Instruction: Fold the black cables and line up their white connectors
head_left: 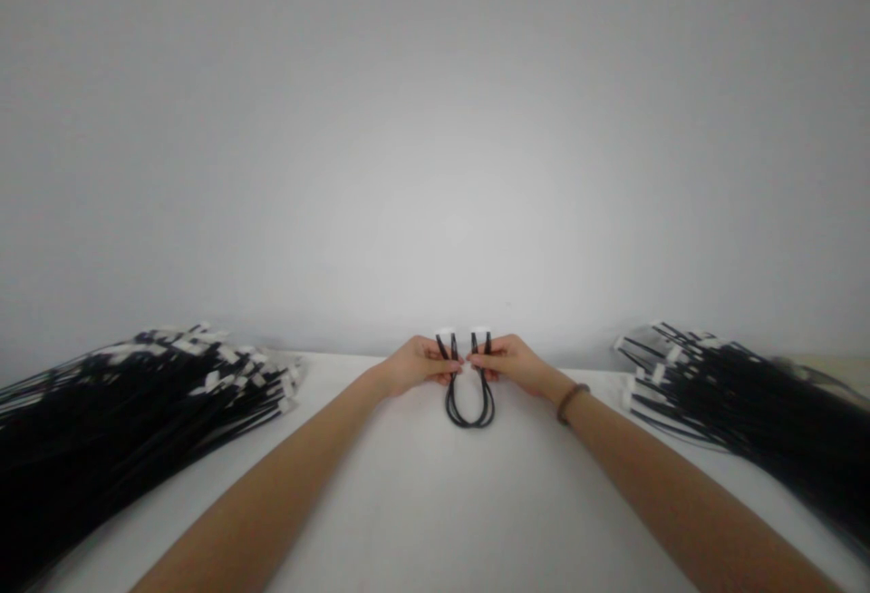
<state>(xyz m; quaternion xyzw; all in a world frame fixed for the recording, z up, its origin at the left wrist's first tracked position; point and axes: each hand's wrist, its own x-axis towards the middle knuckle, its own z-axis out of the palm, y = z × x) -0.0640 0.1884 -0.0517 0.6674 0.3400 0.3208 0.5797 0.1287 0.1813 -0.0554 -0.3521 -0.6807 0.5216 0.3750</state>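
Head view of a white table (pixel 421 520) set against a plain pale wall (pixel 435 121). The left hand (pixel 416 363) and the right hand (pixel 511 361) are meeting at the middle of the far part of the table, fingertips nearly touching, and together they are holding a short black cable (pixel 468 407) folded into a U. The fingers of the left hand are closing in a pinch around the left leg of the cable, just below the left white connector (pixel 445 335); the fingers of the right hand are pinching the right leg in the same way, just below the right white connector (pixel 480 335). Both connectors are pointing up and away from the person, standing side by side and slightly apart, while the loop of the cable is hanging toward the person and appears to be resting on the table between the two wrists. A dark bracelet (pixel 569 401) is circling the right wrist. Both forearms are extending from the lower corners of the frame and converging on the cable. A large pile of similar black cables with white connectors (pixel 136 403) is lying at the left of the table, well apart from the hands, and a second such pile (pixel 740 403) is lying at the right.
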